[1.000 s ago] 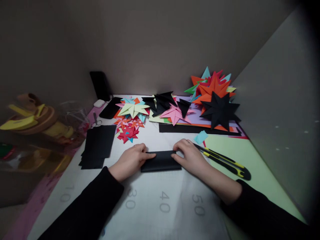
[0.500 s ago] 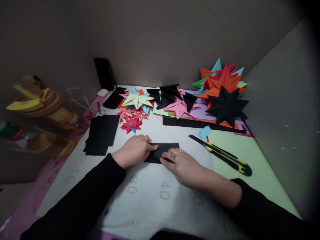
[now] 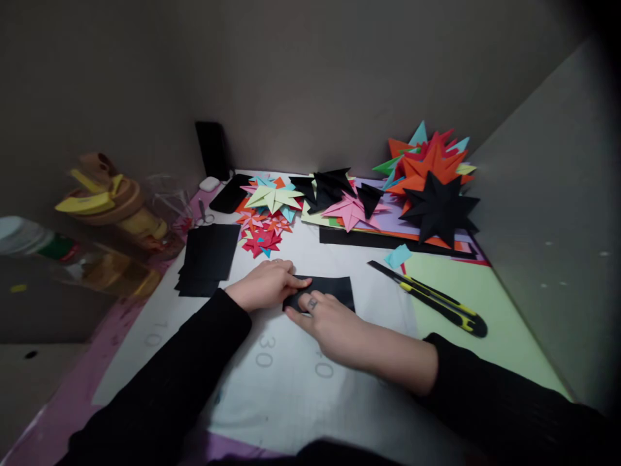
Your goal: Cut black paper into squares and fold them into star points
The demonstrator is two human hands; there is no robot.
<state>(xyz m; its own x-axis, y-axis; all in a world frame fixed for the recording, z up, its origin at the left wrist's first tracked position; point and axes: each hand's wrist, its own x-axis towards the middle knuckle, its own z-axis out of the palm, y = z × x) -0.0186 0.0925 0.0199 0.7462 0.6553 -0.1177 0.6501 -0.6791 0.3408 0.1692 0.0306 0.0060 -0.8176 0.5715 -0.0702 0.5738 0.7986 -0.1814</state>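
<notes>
A folded strip of black paper (image 3: 334,291) lies flat on the white mat, its long side running left to right. My left hand (image 3: 264,283) is closed at its left end, a fingertip pressing on the top face. Along the near edge, my right hand (image 3: 334,327) presses the paper with fingers held together, a ring showing on one of them. The fingertips of both hands are close together at the paper's left part. Left of my left hand is a stack of black paper squares (image 3: 208,252).
Right of the hands lies a yellow-and-black utility knife (image 3: 436,301), blade out, beside a light blue paper scrap (image 3: 398,256). Folded paper stars (image 3: 272,197) and a black star (image 3: 441,210) stand behind. A cup (image 3: 116,200), a bottle (image 3: 82,259), scissors (image 3: 204,213) and a phone (image 3: 230,193) are left.
My right hand has slid left along the paper's near edge, toward my left hand, uncovering the paper's right end. My left hand stays at the left end. The view has shifted slightly.
</notes>
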